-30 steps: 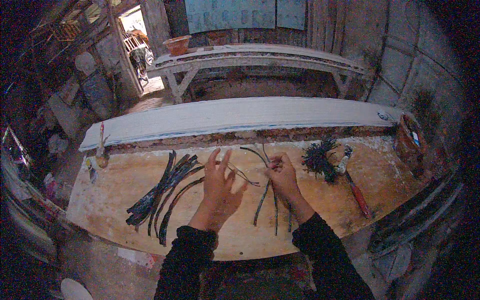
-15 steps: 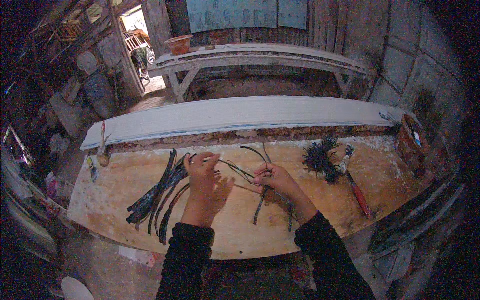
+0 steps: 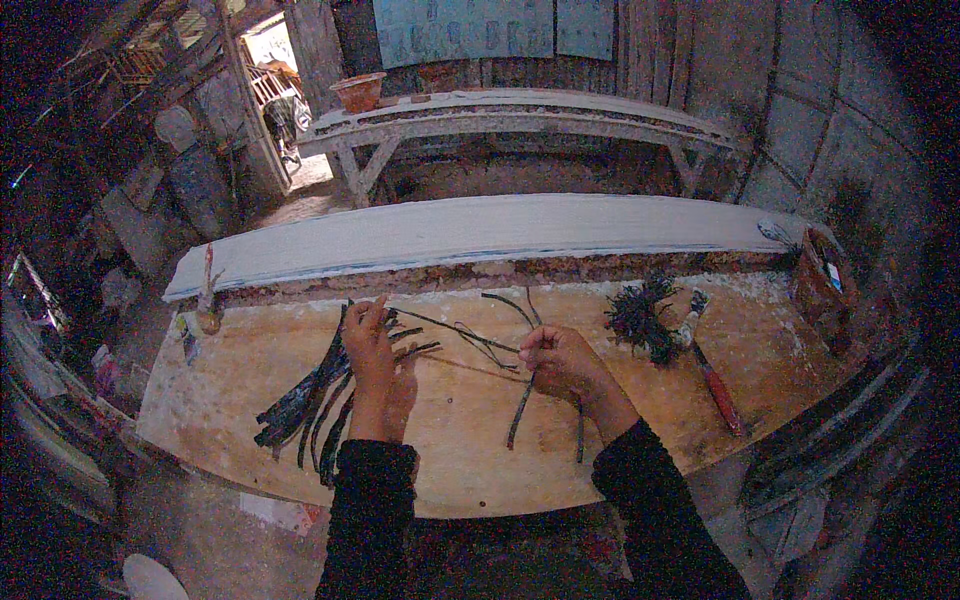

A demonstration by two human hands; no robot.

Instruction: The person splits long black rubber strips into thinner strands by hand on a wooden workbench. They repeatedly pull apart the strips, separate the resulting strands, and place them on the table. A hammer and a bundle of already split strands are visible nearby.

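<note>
A thin dark strip (image 3: 440, 323) runs between my hands above the wooden board, with a small loose loop hanging near its right part. My left hand (image 3: 370, 345) pinches its left end, over the top of a fanned bundle of dark flat strips (image 3: 295, 405). At the other end, my right hand (image 3: 565, 365) is closed on the strip between thumb and fingers. A few loose dark strips (image 3: 518, 418) lie on the board around and partly under my right hand. What else that hand may hold is hidden.
Right of my hands lie a frayed dark tuft (image 3: 640, 318) and a red-handled brush (image 3: 717, 388). A brown container (image 3: 822, 275) stands at the board's (image 3: 450, 460) right end, a small brush (image 3: 208, 300) at its left. Behind runs a long white-coated plank (image 3: 480, 225).
My left hand has moved left and its fingers have closed together, stretching the strip out longer between my hands. My right hand has stayed nearly in place.
</note>
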